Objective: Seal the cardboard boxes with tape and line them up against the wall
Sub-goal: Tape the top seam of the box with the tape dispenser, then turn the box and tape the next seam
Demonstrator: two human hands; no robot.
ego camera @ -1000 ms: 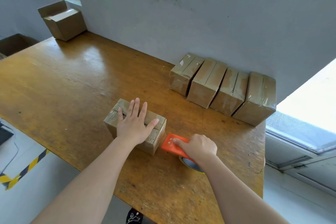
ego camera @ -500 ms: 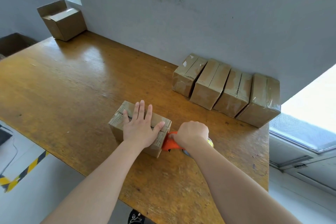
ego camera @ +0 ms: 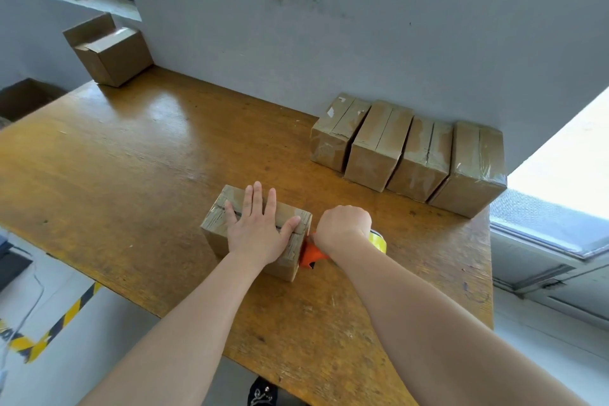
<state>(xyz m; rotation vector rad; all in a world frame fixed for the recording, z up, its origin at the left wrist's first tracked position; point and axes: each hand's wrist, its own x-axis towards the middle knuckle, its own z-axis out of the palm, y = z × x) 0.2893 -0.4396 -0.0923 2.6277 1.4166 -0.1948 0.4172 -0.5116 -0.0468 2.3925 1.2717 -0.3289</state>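
Note:
A small cardboard box (ego camera: pixel 220 217) lies near the front edge of the wooden table (ego camera: pixel 131 155). My left hand (ego camera: pixel 260 227) lies flat on its top with fingers spread, pressing it down. My right hand (ego camera: pixel 342 227) grips an orange tape dispenser (ego camera: pixel 311 254) with a yellowish tape roll (ego camera: pixel 378 241), its front against the box's right end. Several taped boxes (ego camera: pixel 408 155) stand side by side against the grey wall (ego camera: pixel 329 26) at the back right.
An unsealed cardboard box (ego camera: pixel 110 53) with raised flaps sits at the table's far left corner by the wall. Another open carton (ego camera: pixel 26 99) stands beyond the left edge. The floor with yellow-black tape (ego camera: pixel 56 326) lies below the front edge.
My right hand brought the dispenser from the table beside the box up against the box's right end. My left hand stayed flat on the box top.

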